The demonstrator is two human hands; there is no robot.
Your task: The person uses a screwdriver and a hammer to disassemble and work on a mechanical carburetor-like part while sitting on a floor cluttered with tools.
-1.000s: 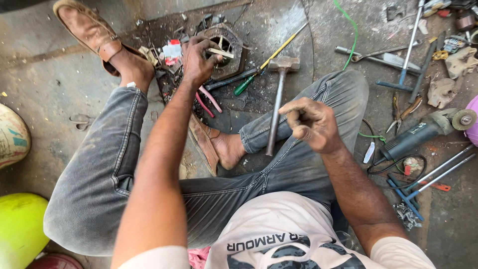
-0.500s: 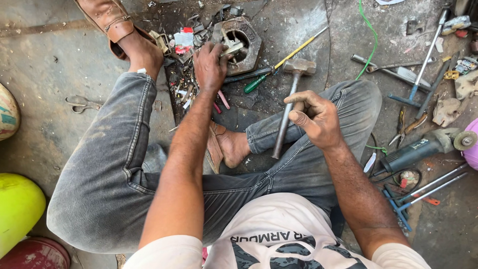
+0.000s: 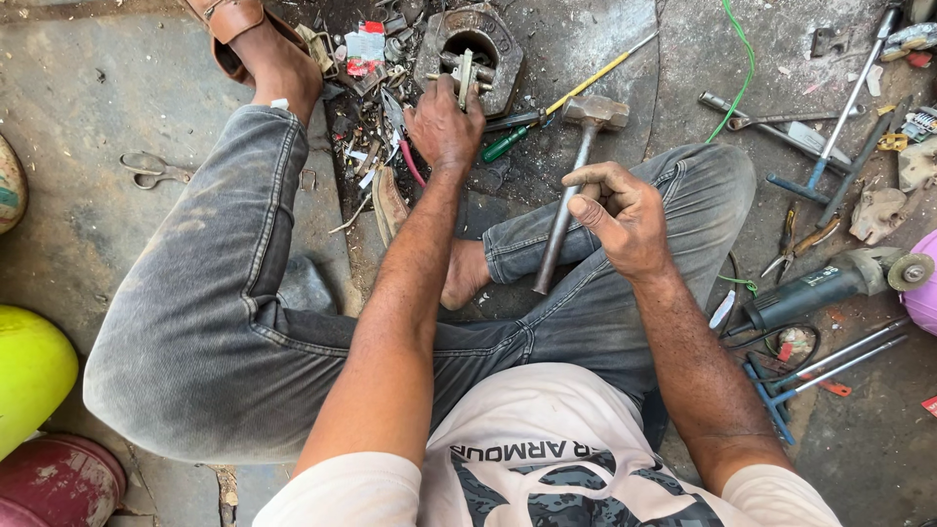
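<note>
Rusty metal housing [image 3: 475, 54] lay on the floor near its far edge; the left hand [image 3: 444, 122] pinched a small part there, best held steady. The right hand [image 3: 625, 215], fingers curled, gripped the hammer [image 3: 571, 181].

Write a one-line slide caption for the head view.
Seated on the floor, left hand on a metal part in a round housing, right hand beside a hammer.
</note>
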